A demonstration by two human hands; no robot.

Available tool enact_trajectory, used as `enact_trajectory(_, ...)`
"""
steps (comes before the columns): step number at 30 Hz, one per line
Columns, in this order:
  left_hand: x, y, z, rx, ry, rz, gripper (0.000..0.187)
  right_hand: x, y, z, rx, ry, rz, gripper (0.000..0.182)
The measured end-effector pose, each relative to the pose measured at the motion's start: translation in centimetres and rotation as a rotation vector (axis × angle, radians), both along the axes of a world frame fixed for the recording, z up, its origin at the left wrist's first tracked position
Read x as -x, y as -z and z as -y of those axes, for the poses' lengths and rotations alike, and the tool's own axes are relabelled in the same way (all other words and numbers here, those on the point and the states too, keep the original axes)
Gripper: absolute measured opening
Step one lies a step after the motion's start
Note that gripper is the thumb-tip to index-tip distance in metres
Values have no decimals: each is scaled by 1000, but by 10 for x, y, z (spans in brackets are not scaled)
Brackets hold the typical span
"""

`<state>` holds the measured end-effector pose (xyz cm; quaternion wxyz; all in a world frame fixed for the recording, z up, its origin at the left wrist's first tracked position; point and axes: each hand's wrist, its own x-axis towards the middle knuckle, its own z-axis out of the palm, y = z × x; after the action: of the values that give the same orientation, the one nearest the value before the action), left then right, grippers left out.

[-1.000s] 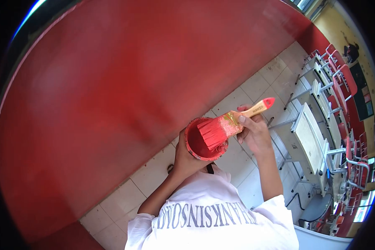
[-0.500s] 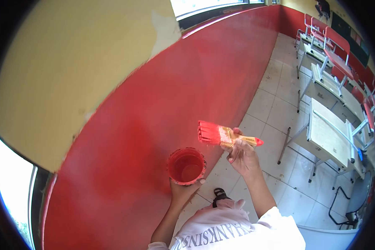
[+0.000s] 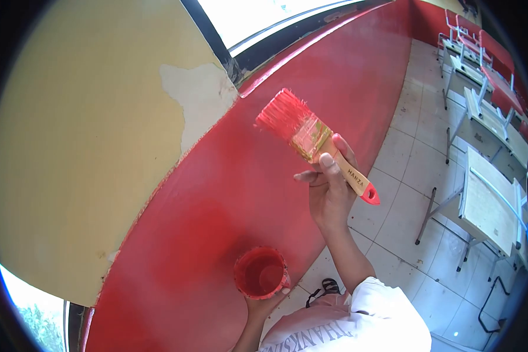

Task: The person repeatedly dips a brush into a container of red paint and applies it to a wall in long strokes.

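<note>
My right hand (image 3: 331,190) is closed round the wooden handle of a paintbrush (image 3: 320,141), thumb on top. Its bristles are coated in red paint and point up and left, in front of the wall. Low in the view, my left hand (image 3: 264,305) grips a red paint pot (image 3: 262,273) from beneath and the side, with the thumb at its right edge. Red paint coats the inside of the pot. Beside both hands runs the wall's red lower part (image 3: 217,217), glossier and deeper red in a patch left of the pot.
Above the red band the wall is yellow (image 3: 88,146), with a pale peeled patch (image 3: 196,100) below a window (image 3: 264,23). Desks (image 3: 493,205) with red chairs (image 3: 501,88) stacked on them line the right side. White floor tiles (image 3: 387,193) lie between.
My right hand has raised the brush up and forward, its bristles now tilted upward toward the wall. The view has shifted, showing more window; the pot sits lower in view, still in my left hand.
</note>
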<state>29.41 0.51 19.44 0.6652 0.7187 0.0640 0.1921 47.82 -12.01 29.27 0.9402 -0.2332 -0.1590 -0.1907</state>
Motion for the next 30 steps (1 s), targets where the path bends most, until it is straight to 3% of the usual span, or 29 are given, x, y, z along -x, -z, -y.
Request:
enact_trajectory(9, 5, 10, -6, 21, -28, -10, 84, -15, -15, -23, -54, -35, -32, 36)
enact_trajectory(15, 7, -1, -4, 104, -6, -46, 83, -20, -6, -31, -1, -51, -88, 36)
enact_trajectory(30, 18, 28, -22, 68, 60, -32, 88, -8, 58, -19, 34, -117, -252, 38)
